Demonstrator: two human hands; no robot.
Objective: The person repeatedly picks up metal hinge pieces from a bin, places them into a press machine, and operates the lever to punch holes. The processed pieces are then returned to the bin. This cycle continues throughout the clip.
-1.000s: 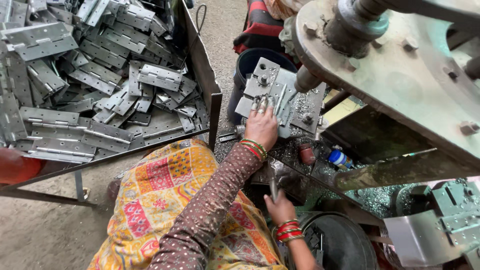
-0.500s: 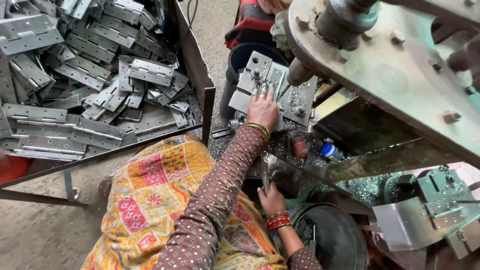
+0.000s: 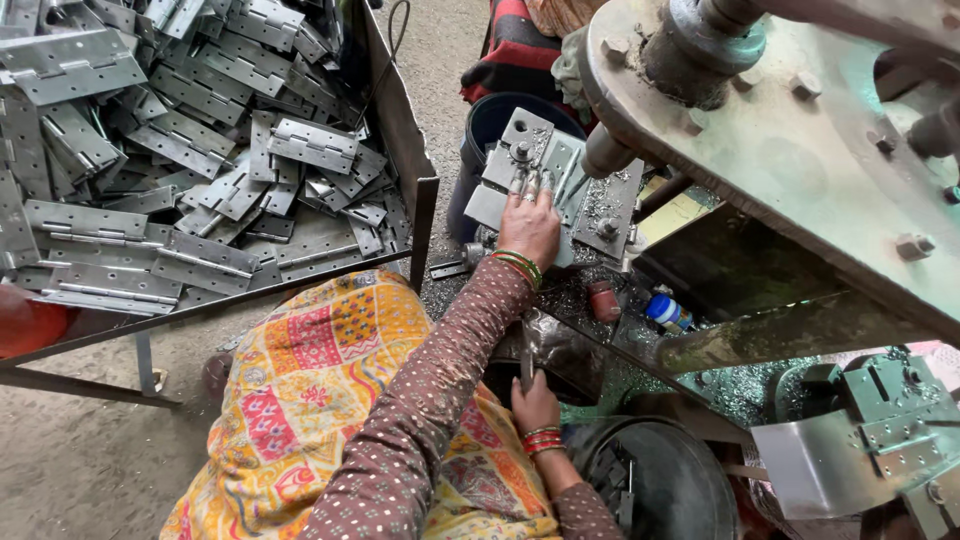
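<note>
**Ana:** Head view first, biggest thing down: the press [image 3: 800, 150] looms over everything, its heavy plate and shaft right above the jig [image 3: 560, 190]. The left hand [image 3: 530, 225] lies flat on that jig, fingers spread and pressing a hinge plate [image 3: 520, 140] down rather than pinching it. If the ram came down now, those fingertips sit too near the tooling, I'd judge.

**Ben:** And the other hand?

**Ana:** The right hand [image 3: 535, 405] is low by the lap, closed around a thin metal lever [image 3: 526, 365]. A bump on it while the left is on the jig is the obvious cause of trouble. Loose metal swarf [image 3: 590, 290] under the jig could also let the plate slide out of seat.

**Ben:** The stock?

**Ana:** Piled in the tray of hinges [image 3: 200, 150] to the left, well apart from the jig. A sleeve catching the tray's corner looks possible.

**Ben:** Any change from a second ago?

**Ana:** Little. The left hand stays on the jig, the right stays on the lever; the camera has shifted so the tray fills more of the view.
</note>
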